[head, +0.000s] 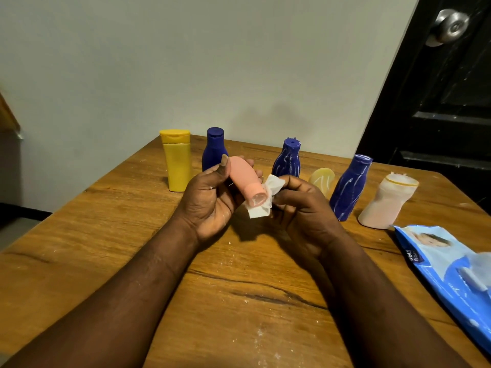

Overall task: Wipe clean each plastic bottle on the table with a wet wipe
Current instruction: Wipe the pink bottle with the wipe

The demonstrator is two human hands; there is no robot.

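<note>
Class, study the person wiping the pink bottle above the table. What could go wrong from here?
The left hand grips the pink bottle near its base while the right hand presses the wet wipe at the cap end; it might slip. A streaked blue bottle stands close to the right hand and could be knocked over.

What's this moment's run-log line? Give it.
step: wipe pink bottle | left hand: holds it | right hand: pinches wipe at its neck
</note>
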